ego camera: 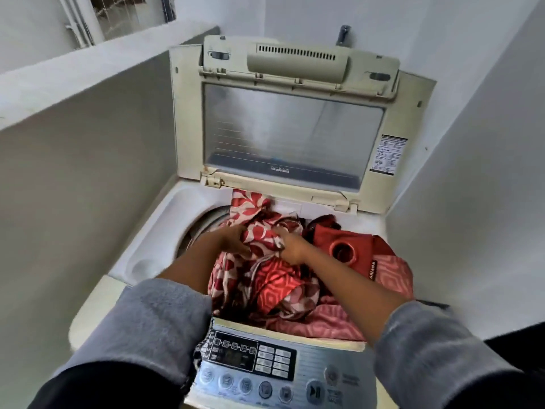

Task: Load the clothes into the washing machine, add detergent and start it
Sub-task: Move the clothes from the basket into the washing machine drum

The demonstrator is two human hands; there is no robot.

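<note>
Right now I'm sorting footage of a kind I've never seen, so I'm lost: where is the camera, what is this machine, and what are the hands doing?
This is one picture from a camera worn on a person's head, looking down at their own arms in grey sleeves. Below is a top-loading washing machine with its lid raised and its control panel nearest the camera. The tub is heaped with red and pink clothes. The left hand and right hand both grip a red-and-white floral cloth on top. Beside it lies a red item with a round hole; I cannot tell what it is.
</note>
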